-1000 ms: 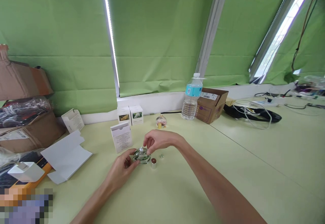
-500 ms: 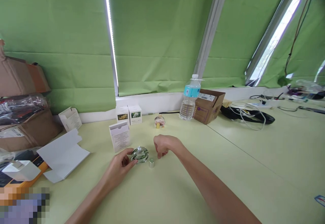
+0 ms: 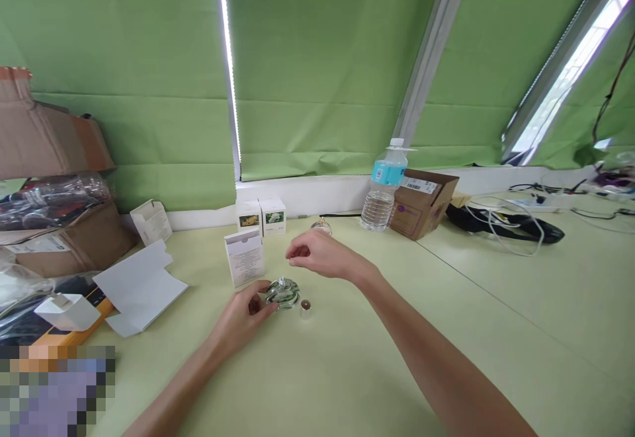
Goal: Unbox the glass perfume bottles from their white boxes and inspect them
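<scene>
Green fabric blinds hang at back, behind a pale green flat tabletop. On it, back R of ctr, an open brown cardboard box w/ a white label; just L of it, upright, a clear plastic water btl w/ blue label. Folded white card sheet lies flat at L. R hand is raised above the tabletop, a bit behind & R of the glass btl, fingers curled, thumb near fingertips; can't tell if anything's pinched. L hand grips the L side of that low clear-green glass btl w/ metallic neck, thumb in front, fingers behind; btl's upright on the tabletop. Tall white printed carton stands behind L hand. Rounded glass btl w/ gold-tone neck is partly hidden behind R hand. Smallest: short silvery cyl. cap w/ reddish-brown top, just R of the gripped btl, apart from it.
</scene>
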The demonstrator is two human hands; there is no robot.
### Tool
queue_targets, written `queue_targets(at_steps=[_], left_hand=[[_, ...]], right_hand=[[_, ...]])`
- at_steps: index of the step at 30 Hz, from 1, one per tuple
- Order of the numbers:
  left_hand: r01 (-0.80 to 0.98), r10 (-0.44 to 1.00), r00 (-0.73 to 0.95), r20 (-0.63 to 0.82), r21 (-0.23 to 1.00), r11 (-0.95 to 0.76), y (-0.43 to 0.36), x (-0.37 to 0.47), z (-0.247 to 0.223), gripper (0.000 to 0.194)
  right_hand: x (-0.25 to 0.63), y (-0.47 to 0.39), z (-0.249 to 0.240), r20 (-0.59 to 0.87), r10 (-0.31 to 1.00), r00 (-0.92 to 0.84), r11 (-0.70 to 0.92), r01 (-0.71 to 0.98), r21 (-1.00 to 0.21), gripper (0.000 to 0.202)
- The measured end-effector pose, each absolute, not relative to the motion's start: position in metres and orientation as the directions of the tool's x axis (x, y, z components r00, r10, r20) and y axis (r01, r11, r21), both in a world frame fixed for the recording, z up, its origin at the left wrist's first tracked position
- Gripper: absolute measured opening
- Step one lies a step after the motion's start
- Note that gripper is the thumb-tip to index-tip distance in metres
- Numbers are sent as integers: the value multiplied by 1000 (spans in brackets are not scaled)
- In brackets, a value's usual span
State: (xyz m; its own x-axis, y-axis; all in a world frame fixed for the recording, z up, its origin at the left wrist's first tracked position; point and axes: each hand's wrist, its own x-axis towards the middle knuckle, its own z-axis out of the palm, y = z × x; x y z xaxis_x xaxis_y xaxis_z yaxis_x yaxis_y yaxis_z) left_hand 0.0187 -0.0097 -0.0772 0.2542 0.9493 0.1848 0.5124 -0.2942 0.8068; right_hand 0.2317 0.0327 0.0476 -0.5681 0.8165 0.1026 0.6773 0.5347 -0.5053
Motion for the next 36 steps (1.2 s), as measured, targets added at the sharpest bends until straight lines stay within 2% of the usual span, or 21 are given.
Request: queue_targets(at_steps=[3, 15, 36], left_hand=[[512, 953, 250, 170, 812, -279, -10, 19, -78, 35], [516, 949, 267, 168, 807, -288, -10, 19, -76, 32], [521, 949, 262, 173, 803, -290, -14, 19, -71, 32]], right_hand=[[225, 23, 52, 184, 779, -599, 591, 605, -534, 16], [208, 18, 36, 158, 716, -680, 679, 626, -383, 18], [204, 13, 39, 97, 736, -669, 653, 667, -359, 21]])
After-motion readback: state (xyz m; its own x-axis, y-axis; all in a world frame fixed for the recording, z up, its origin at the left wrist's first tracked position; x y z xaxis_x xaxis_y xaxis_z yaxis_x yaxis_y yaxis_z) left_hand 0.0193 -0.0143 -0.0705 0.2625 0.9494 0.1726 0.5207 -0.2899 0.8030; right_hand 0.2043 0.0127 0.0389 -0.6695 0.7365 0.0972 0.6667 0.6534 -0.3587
